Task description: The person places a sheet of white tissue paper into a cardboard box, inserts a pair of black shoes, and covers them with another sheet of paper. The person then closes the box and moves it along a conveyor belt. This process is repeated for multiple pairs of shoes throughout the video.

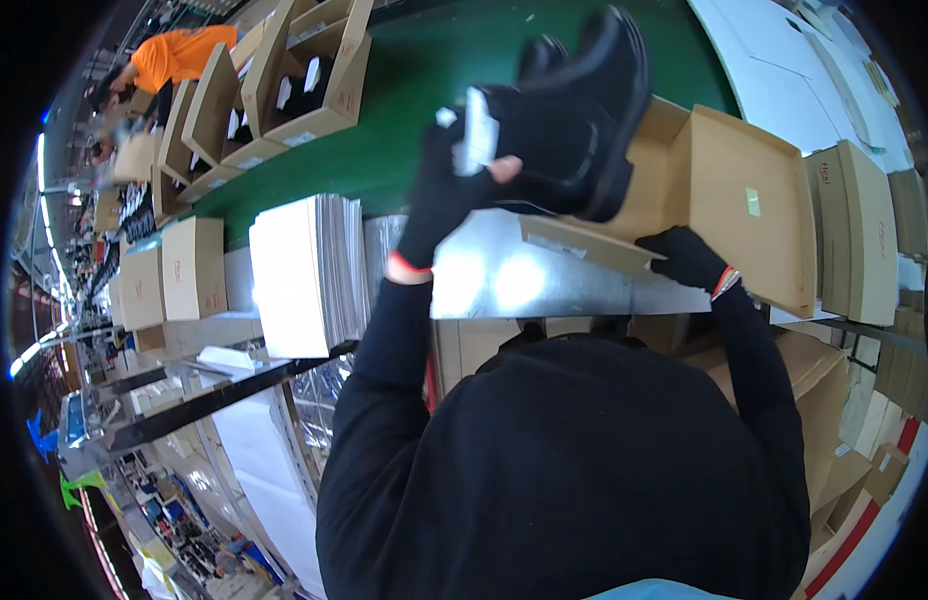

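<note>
My left hand (446,185), in a black glove with bare fingertips, is closed round the shaft tops of a pair of black boots (569,130). The nearer boot hides most of the other one. White paper (481,130) shows at the shaft tops beside my thumb. The boots hang tilted over the left side of an open brown shoebox (749,185), whose lid is folded back to the right. My right hand (686,260), gloved too, grips the near edge of that box, fingers bent over it.
A stack of white paper sheets (309,270) stands left on the metal table edge (474,275). Beyond runs a green surface (414,100) with several open shoeboxes (319,100) of dark footwear. Closed shoeboxes (852,230) stand at right. A person in orange (179,55) is far left.
</note>
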Tool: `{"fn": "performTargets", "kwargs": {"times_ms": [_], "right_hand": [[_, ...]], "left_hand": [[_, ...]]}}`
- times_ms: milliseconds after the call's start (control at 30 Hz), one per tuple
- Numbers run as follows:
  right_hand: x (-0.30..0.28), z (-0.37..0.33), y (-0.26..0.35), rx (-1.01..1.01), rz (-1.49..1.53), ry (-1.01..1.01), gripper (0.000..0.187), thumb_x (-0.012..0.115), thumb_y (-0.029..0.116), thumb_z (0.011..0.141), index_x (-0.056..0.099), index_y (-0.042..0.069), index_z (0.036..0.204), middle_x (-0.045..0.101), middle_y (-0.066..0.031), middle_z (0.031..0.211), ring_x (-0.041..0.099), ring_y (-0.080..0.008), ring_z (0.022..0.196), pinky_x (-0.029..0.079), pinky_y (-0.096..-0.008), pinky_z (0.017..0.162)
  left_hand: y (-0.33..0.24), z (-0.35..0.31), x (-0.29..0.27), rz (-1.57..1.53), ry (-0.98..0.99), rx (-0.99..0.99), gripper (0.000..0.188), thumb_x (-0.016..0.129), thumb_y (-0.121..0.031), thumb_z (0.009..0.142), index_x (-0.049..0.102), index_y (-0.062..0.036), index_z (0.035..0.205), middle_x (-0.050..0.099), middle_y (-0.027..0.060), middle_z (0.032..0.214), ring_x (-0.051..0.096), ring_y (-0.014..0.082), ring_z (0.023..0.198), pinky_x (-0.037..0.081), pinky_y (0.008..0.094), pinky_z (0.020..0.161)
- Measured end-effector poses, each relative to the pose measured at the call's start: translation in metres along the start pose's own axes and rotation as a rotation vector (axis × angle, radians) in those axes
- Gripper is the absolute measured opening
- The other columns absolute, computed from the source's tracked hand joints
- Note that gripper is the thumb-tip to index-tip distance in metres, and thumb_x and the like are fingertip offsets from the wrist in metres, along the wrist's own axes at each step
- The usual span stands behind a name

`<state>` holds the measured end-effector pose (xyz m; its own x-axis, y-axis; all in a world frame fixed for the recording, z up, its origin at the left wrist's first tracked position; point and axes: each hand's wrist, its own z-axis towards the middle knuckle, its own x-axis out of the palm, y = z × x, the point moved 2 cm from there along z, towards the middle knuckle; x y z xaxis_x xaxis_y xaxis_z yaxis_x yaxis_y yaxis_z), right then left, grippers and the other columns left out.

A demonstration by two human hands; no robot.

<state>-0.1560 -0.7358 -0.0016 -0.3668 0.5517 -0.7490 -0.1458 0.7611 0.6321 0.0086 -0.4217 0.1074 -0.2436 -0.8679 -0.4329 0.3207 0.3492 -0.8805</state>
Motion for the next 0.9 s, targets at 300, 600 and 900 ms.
{"fn": "performTargets", "kwargs": {"times_ms": [300, 600, 900], "right_hand": [[-0.039, 0.014, 0.021, 0.082, 0.066, 0.059, 0.039, 0.067, 0.012, 0.074, 0.066, 0.002, 0.111, 0.068, -0.0201, 0.096, 0.065, -0.0327, 0.089, 0.05, -0.0375, 0.08], [0.06, -0.004, -0.001, 0.031, -0.125, 0.339, 0.039, 0.073, 0.013, 0.064, 0.069, 0.001, 0.101, 0.068, -0.0189, 0.092, 0.065, -0.0348, 0.088, 0.052, -0.038, 0.078], [0.061, 0.012, 0.009, -0.08, -0.106, 0.498, 0.04, 0.075, 0.008, 0.066, 0.066, -0.004, 0.103, 0.07, -0.0146, 0.086, 0.068, -0.0245, 0.077, 0.053, -0.0331, 0.071]], "left_hand": [[0.018, -0.101, -0.116, 0.681, -0.198, -0.165, 0.071, 0.079, -0.03, 0.071, 0.05, -0.0064, 0.131, 0.046, 0.0209, 0.125, 0.053, 0.0361, 0.113, 0.046, 0.044, 0.089], [0.097, -0.269, -0.131, 0.354, -0.666, -0.239, 0.017, 0.065, -0.021, 0.085, 0.066, -0.0053, 0.092, 0.062, 0.0111, 0.092, 0.062, 0.0264, 0.088, 0.047, 0.0337, 0.077], [0.145, -0.41, -0.37, 0.435, -1.335, -0.542, 0.035, 0.052, -0.03, 0.091, 0.057, -0.0038, 0.069, 0.056, 0.0064, 0.059, 0.055, 0.0186, 0.055, 0.04, 0.0349, 0.053]]}}
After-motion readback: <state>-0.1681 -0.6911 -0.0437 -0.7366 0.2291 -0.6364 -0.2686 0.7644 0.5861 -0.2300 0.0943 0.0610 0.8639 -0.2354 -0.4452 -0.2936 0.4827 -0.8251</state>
